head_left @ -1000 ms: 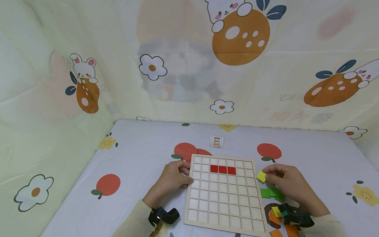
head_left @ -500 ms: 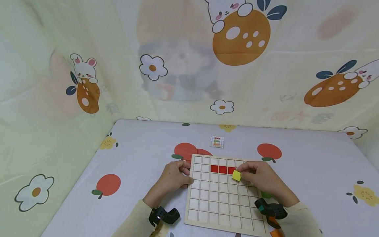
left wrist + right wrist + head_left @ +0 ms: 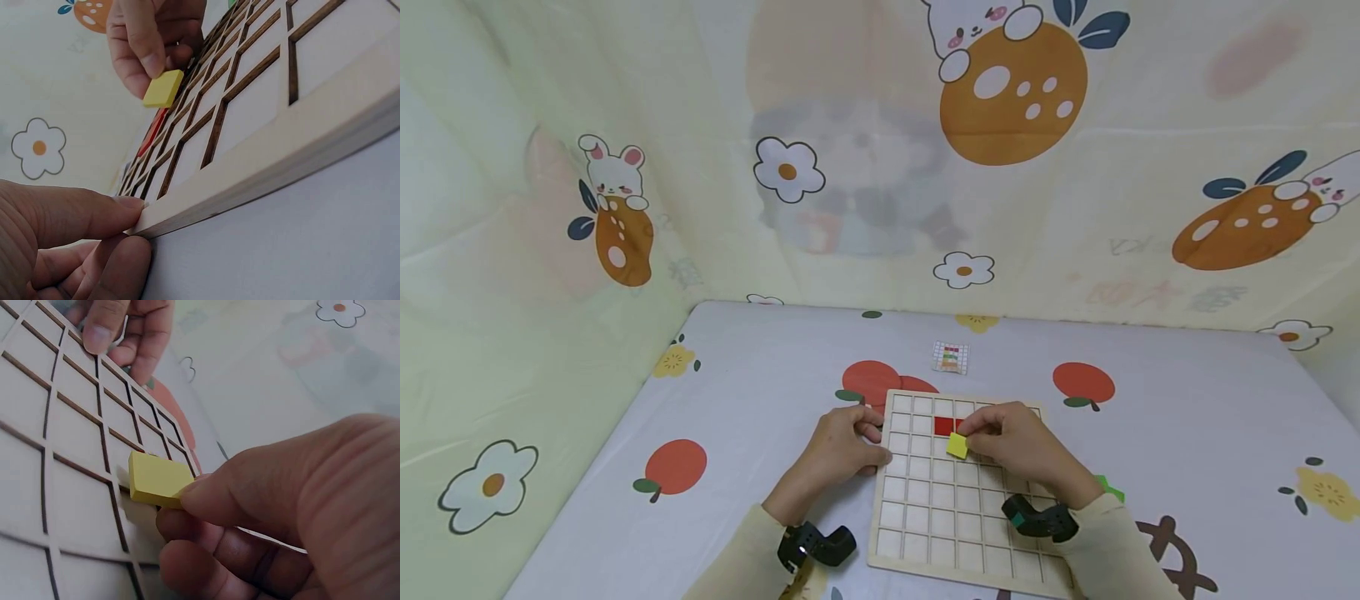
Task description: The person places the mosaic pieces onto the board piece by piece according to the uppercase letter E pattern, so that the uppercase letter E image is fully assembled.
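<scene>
My right hand (image 3: 1018,446) pinches a yellow square tile (image 3: 957,445) by one edge, between thumb and fingers. The tile is tilted just above the wooden grid board (image 3: 917,517), below the red tiles (image 3: 944,426), which the hand partly covers in the head view. In the right wrist view, the yellow tile (image 3: 161,478) is close over the grid lines. My left hand (image 3: 838,446) grips the board's left edge, its thumb (image 3: 94,215) on the frame and its fingers curled against the side.
A small printed card with a coloured grid pattern (image 3: 951,357) lies beyond the board. A green tile (image 3: 1108,488) shows past the right forearm, which hides the area beside the board. The cloth-covered table (image 3: 760,358) meets a printed curtain (image 3: 865,275) at the back.
My right hand has carried the yellow tile leftward from beside the board to over its upper middle. The forearm now covers the loose tiles at the right. The left hand has stayed put.
</scene>
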Tool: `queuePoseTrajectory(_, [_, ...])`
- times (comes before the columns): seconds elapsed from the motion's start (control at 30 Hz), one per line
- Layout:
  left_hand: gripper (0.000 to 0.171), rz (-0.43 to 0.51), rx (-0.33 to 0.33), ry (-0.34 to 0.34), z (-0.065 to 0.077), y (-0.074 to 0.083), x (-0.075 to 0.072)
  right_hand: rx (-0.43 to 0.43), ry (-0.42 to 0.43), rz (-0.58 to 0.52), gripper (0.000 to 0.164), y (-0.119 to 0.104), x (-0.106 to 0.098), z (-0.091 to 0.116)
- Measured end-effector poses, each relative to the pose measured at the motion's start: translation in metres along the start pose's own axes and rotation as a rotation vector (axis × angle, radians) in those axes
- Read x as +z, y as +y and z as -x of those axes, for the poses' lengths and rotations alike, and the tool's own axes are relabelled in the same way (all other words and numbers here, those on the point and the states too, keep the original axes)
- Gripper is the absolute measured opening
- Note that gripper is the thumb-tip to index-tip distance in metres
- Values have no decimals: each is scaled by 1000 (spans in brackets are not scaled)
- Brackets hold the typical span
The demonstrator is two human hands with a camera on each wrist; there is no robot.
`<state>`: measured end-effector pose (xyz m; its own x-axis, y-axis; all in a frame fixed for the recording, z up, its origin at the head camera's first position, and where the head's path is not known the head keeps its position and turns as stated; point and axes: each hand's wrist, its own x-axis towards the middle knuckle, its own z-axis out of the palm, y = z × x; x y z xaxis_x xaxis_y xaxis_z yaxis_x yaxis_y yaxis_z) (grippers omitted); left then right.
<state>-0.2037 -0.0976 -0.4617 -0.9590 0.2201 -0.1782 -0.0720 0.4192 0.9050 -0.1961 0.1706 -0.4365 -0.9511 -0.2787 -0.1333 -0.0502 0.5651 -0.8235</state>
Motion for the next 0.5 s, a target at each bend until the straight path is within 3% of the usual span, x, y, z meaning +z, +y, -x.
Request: queuePoseTrajectory(0.5, [38,-14,3,9,-1,-1,0,13,36,81,9,-8,12,-4])
